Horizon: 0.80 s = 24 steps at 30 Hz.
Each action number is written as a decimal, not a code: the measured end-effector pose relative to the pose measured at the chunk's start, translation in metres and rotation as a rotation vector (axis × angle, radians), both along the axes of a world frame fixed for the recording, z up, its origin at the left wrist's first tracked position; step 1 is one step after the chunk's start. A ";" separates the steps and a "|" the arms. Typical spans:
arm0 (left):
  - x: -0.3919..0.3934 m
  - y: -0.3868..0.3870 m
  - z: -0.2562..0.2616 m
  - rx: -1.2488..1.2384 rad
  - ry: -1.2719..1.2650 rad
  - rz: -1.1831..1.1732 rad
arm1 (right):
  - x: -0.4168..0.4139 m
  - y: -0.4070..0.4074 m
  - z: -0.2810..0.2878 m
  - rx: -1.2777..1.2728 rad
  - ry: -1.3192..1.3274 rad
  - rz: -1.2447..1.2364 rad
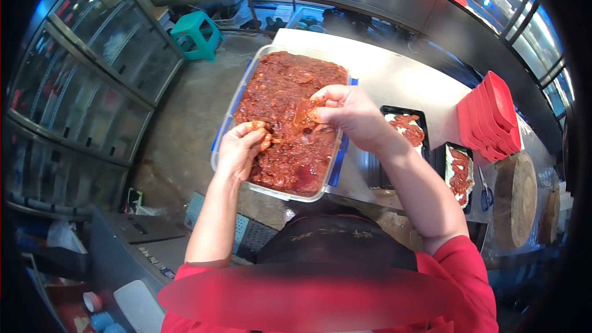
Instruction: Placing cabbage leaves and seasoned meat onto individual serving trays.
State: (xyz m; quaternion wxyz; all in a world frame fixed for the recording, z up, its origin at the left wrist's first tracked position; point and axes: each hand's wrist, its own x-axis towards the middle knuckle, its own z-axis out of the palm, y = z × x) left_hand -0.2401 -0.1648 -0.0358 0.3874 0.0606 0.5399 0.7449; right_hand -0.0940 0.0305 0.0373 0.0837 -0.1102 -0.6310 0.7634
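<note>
A large clear plastic tub (221, 136) with blue side clips is filled with wet, red-sauced food (296, 76), perhaps marinated meat. Over its right half, my right hand (344, 111) pinches a thin, glossy, red-coated piece (303, 113) between thumb and fingers. My left hand (243, 148) is above the tub's left side, its sauce-stained fingers curled together. A small strand shows by those fingertips, but whether they grip it is unclear. To the right, a black tray (424, 122) and a second black tray (467, 148) hold pale food topped with red pieces.
Red plastic containers (490, 120) are stacked on the steel worktable (370, 67). Blue-handled scissors (485, 194) lie beside a round wooden chopping block (515, 199). A green stool (196, 34) stands on the floor near glass-door refrigerators (88, 83). A dark empty-looking tray (378, 171) sits under my right forearm.
</note>
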 end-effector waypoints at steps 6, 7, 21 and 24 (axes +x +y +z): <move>-0.001 -0.001 0.006 -0.296 0.390 0.015 | 0.058 0.039 0.057 0.205 -0.187 -0.151; -0.002 -0.002 0.005 -0.330 0.440 0.031 | 0.069 0.042 0.067 0.286 -0.343 -0.188; 0.021 0.037 0.027 -0.186 0.581 -0.053 | 0.173 0.064 -0.044 0.895 -0.591 -0.458; 0.062 0.068 0.046 -0.020 0.434 -0.222 | 0.182 0.063 -0.044 1.202 -0.672 -0.456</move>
